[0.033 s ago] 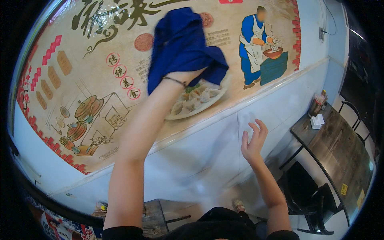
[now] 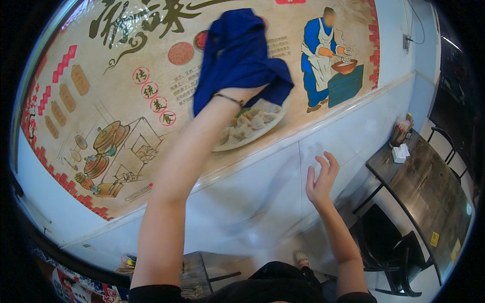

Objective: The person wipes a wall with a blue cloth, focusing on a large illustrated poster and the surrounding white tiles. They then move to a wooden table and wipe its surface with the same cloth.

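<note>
"Who is doing what here?"

"A person's left hand (image 2: 250, 93) reaches up to a blue cloth (image 2: 240, 55) at the upper middle of the frame. The fabric covers the fingers, so whether they are spread or clenched cannot be told. A dark bracelet (image 2: 230, 100) circles the wrist."

"And the right hand (image 2: 323, 177)?"

"Bare and holding nothing, right of center, its fingers parted and loosely curled before a pale lower wall (image 2: 242, 189)."

"Describe the cloth."

"Deep royal blue, plain and matte, bunched into soft folds. It narrows toward the top, one edge hangs down on the left, and a loose corner flares out to the right. It lies in front of a beige mural (image 2: 116, 86), partly hiding a pictured plate of dumplings (image 2: 252, 126)."

"What surrounds it?"

"To the upper right, a painted cook (image 2: 317, 76) in blue with a white apron. At the right side of the frame, a dark wood counter (image 2: 424, 187) bears a utensil holder (image 2: 399, 135) beside white napkins (image 2: 400, 153); black chairs (image 2: 376, 232) stand by it."
</note>
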{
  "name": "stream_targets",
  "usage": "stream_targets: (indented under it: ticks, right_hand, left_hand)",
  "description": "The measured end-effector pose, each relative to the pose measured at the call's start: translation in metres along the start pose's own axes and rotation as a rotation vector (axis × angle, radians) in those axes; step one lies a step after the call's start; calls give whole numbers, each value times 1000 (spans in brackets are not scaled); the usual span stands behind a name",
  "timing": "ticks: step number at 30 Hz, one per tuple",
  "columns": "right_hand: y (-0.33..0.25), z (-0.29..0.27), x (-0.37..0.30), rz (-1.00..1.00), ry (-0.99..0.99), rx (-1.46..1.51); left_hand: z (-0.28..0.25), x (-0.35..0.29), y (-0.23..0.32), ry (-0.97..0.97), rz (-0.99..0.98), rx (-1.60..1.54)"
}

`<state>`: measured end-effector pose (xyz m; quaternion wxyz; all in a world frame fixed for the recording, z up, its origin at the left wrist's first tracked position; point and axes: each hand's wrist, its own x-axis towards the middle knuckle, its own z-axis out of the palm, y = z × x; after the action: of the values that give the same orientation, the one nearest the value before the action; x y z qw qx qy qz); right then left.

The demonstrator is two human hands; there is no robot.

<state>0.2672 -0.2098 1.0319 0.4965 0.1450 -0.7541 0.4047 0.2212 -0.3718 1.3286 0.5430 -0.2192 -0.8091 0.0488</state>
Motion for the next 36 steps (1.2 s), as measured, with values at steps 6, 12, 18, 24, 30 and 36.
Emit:
stream_targets:
  ticks: [6,12,18,24,30,36]
  right_hand:
    - [13,-23,-16,84,-20,-54]
    - [20,-46,-46,147,-33,-95]
    - [23,-65,-86,213,-39,-134]
    - [6,-72,-108,245,-55,-101]
    - [-24,-62,-106,233,-55,16]
    - [-55,-54,-103,185,-82,85]
  left_hand:
    - [79,17,42,-2,-12,-287]
    - [107,10,104,-332,-539,-1209]
    - [134,-47,117,-294,-153,-825]
    - [90,-91,85,-197,250,-400]
    - [-14,-161,16,-306,161,-241]
    - [-114,-207,-30,-418,100,-21]
